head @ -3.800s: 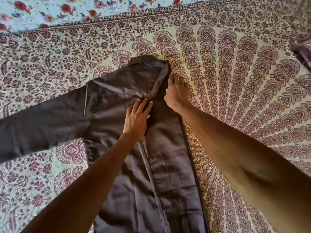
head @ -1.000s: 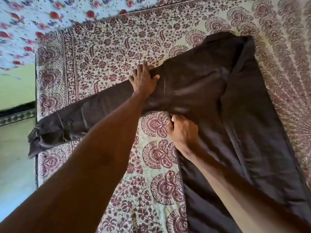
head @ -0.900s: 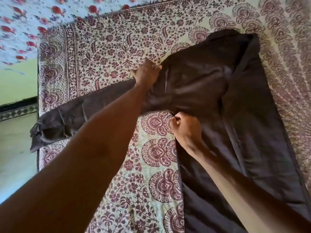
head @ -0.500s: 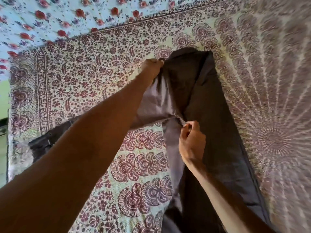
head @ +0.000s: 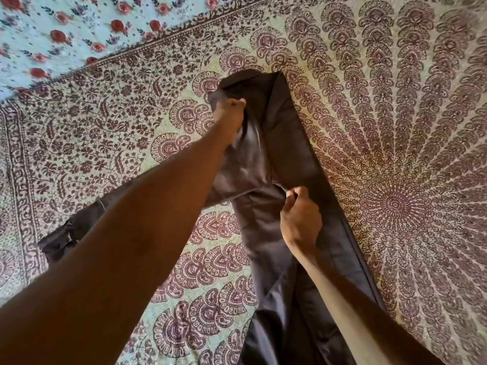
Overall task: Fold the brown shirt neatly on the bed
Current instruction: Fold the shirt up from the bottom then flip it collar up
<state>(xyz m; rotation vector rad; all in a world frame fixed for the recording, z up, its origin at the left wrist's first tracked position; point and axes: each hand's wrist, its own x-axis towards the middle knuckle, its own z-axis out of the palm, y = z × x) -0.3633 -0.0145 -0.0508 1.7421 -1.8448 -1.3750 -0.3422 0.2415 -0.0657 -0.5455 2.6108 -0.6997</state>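
Fingers [head: 237,103] curled tight, the left hand [head: 228,113] is clutching the brown shirt [head: 297,154]; at five o'clock from it, the right hand [head: 300,219] is pinching a seam.

Arms outstretched, left hand [head: 228,112] and right hand [head: 300,219] gripping shirt [head: 290,143].

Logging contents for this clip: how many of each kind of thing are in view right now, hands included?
brown shirt: 1
hands: 2, the left hand and the right hand, both gripping the shirt
bed cloths: 2, the maroon-patterned bedspread and the rose-print sheet
Total: 5
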